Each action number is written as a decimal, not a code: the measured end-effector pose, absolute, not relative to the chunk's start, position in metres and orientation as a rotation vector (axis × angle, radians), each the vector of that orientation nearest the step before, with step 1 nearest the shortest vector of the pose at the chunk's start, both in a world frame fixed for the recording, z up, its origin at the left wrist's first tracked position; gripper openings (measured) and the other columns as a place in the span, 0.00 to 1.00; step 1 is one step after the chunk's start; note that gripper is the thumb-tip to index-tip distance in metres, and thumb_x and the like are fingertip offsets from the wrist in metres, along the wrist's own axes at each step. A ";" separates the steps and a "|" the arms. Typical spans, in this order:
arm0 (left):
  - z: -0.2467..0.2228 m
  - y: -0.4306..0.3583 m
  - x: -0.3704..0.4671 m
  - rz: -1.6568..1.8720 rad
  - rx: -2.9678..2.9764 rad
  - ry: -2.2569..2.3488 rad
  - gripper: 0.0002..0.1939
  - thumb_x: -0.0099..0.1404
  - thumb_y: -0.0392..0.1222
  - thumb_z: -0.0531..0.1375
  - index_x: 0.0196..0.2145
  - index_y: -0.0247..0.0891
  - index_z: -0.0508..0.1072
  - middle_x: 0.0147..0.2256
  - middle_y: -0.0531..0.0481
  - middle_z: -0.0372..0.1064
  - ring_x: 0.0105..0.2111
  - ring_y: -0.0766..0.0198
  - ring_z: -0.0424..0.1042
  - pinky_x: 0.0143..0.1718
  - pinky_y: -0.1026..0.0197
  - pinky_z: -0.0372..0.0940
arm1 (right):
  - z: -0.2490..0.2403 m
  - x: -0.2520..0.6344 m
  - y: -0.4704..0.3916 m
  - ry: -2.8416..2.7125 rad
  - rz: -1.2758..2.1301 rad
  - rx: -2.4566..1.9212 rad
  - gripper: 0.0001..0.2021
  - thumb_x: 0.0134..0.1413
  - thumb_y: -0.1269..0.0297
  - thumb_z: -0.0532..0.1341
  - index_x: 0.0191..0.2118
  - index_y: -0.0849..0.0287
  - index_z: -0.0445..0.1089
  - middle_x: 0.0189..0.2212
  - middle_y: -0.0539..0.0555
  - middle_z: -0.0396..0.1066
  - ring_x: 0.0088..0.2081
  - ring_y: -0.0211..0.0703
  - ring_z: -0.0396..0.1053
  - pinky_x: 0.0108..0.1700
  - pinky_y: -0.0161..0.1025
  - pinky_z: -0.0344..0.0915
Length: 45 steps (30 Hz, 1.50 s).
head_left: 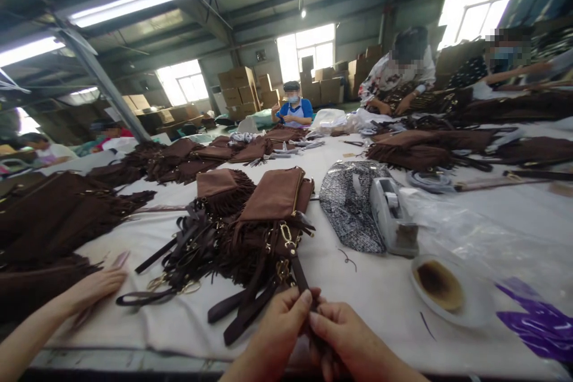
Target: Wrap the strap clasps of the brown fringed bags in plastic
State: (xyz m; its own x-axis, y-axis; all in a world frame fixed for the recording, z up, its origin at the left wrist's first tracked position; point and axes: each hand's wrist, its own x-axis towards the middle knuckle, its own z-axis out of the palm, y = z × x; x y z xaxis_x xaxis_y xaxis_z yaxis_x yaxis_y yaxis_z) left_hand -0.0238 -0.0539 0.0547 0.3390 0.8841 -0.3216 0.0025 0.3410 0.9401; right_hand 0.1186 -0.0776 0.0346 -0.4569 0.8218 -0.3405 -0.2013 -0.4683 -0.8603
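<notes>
My left hand (286, 316) pinches a dark brown strap (299, 271) near the table's front edge. Close beside it on the right, my right hand (333, 328) holds the same strap, its fingers curled round the lower part. The strap runs up to a gold clasp (286, 233) at a brown fringed pouch (273, 194), which lies on top of other pouches. To the left of this stack is a tangle of dark straps (190, 245) with gold rings.
Another person's hand (105, 283) rests on the white cloth at left. A tape dispenser (394, 215), a round dish with brown residue (439, 286) and purple plastic (537, 316) lie at right. Brown bags (58, 209) are heaped at left. Several people work farther back.
</notes>
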 end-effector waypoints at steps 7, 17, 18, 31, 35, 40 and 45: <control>0.054 -0.056 -0.019 0.955 0.653 0.846 0.18 0.58 0.52 0.65 0.34 0.31 0.75 0.35 0.40 0.74 0.36 0.59 0.73 0.40 0.59 0.65 | 0.040 0.108 -0.078 -1.304 1.726 -1.312 0.22 0.51 0.44 0.58 0.20 0.59 0.61 0.12 0.48 0.65 0.11 0.32 0.58 0.13 0.28 0.47; 0.084 -0.051 -0.041 1.030 0.684 0.951 0.18 0.57 0.53 0.65 0.33 0.34 0.70 0.21 0.56 0.61 0.16 0.74 0.56 0.19 0.67 0.55 | 0.062 0.143 0.016 -1.700 0.325 -1.467 0.17 0.55 0.62 0.57 0.50 0.60 0.69 0.46 0.61 0.71 0.42 0.48 0.70 0.47 0.44 0.65; 0.093 -0.048 -0.044 1.036 0.716 0.943 0.18 0.58 0.53 0.65 0.34 0.34 0.70 0.20 0.59 0.58 0.15 0.75 0.52 0.17 0.68 0.52 | 0.062 0.140 0.026 -1.729 0.283 -1.504 0.18 0.55 0.63 0.57 0.51 0.61 0.68 0.46 0.61 0.71 0.42 0.49 0.70 0.47 0.44 0.65; 0.234 0.039 -0.065 1.178 1.056 0.716 0.11 0.61 0.43 0.63 0.36 0.31 0.71 0.21 0.60 0.51 0.16 0.77 0.48 0.17 0.71 0.48 | 0.071 0.124 0.051 -1.669 0.681 -1.560 0.12 0.55 0.62 0.56 0.32 0.58 0.76 0.24 0.52 0.75 0.28 0.42 0.73 0.32 0.34 0.64; 0.233 0.027 -0.057 1.129 1.006 0.701 0.10 0.62 0.43 0.62 0.36 0.31 0.71 0.21 0.60 0.52 0.16 0.77 0.48 0.17 0.71 0.47 | 0.068 0.127 0.045 -1.599 0.810 -1.548 0.14 0.56 0.62 0.53 0.31 0.61 0.75 0.21 0.52 0.74 0.20 0.39 0.70 0.23 0.33 0.62; 0.179 -0.014 -0.046 1.031 0.854 0.757 0.12 0.61 0.46 0.63 0.35 0.32 0.73 0.24 0.52 0.64 0.21 0.70 0.64 0.25 0.65 0.61 | 0.068 0.137 0.007 -1.528 0.693 -1.454 0.14 0.56 0.55 0.57 0.35 0.60 0.75 0.30 0.55 0.75 0.33 0.46 0.72 0.37 0.39 0.65; 0.105 -0.049 -0.037 0.867 0.830 0.846 0.16 0.54 0.46 0.68 0.35 0.30 0.78 0.32 0.41 0.74 0.33 0.57 0.72 0.40 0.58 0.64 | 0.049 0.136 -0.056 -1.352 1.323 -1.141 0.27 0.60 0.43 0.52 0.44 0.63 0.73 0.30 0.57 0.73 0.31 0.44 0.70 0.29 0.37 0.62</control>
